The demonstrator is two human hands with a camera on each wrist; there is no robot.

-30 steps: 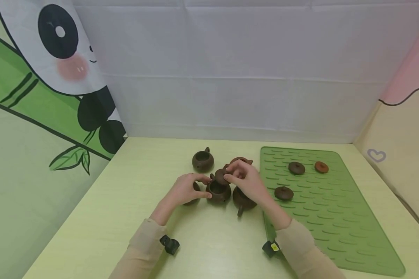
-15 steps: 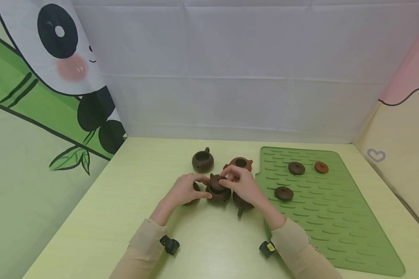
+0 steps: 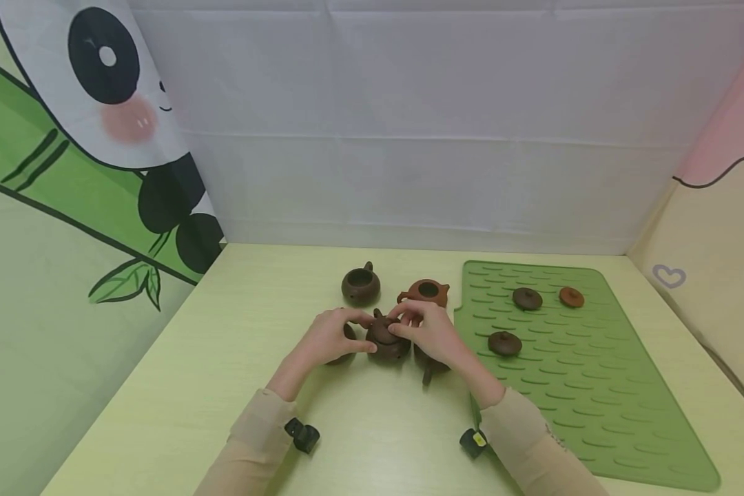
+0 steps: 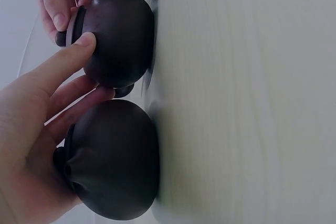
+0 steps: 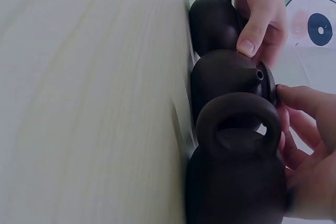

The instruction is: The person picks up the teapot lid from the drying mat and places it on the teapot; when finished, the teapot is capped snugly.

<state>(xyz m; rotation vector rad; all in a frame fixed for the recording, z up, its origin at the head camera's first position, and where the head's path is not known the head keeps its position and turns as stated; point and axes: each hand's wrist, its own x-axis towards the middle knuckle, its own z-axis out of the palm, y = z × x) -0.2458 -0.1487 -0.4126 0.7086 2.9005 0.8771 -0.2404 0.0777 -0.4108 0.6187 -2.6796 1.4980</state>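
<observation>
A dark brown clay teapot [image 3: 388, 351] stands in the middle of the group, with its lid [image 5: 269, 83] sitting on its mouth. My left hand [image 3: 335, 336] holds this teapot by its side, thumb near the rim and fingers on the far side. My right hand [image 3: 432, 332] pinches the lid at its knob. Close to the left hand, partly behind it, is another dark teapot [image 4: 115, 163] with a lid on. Under my right hand stands a dark teapot [image 5: 236, 182] with a looped handle; its top is hidden in the head view.
Behind the hands are a lidless dark teapot [image 3: 361, 286] and a lidless reddish teapot [image 3: 435, 299]. On the right a green mat [image 3: 583, 399] bears two dark lids, one nearer [image 3: 505, 344] and one farther [image 3: 527, 299], plus a reddish lid [image 3: 572, 297].
My right hand has brought the lid down and left onto the middle teapot; its mouth, open a second ago, is now covered. The left hand has stayed in place.
</observation>
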